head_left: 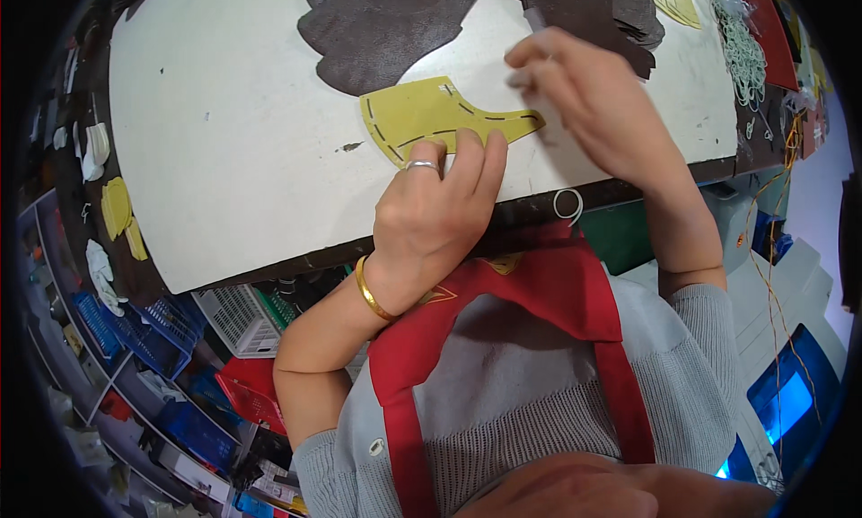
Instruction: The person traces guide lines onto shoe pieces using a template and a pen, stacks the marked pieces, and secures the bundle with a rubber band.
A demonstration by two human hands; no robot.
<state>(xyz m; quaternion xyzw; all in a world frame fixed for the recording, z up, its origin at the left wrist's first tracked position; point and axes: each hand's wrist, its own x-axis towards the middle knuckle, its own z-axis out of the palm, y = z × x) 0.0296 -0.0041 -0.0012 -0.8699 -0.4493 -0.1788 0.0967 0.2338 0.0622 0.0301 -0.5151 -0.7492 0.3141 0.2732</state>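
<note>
A yellow pattern piece (415, 110) with dashed slots along its edges and a narrow tail to the right lies flat on the white board (233, 168). My left hand (440, 190), wearing a ring and a gold bangle, presses its curled fingertips on the pattern's near edge; the thumb is hidden. Above the board, right of the pattern's tail, my right hand (588, 100) is blurred, its fingers drawn together. A pale streak shows beyond its fingertips, too smeared to name. Dark brown leather pieces (382, 33) lie just beyond the pattern.
More dark leather pieces (584, 11) are stacked at the far right. Tangled pale green cord (741, 47) hangs by the right edge. Yellow scraps (117, 206) and white gloves (101, 271) lie along the left edge. Below stand a white basket (241, 320) and blue crates (153, 329).
</note>
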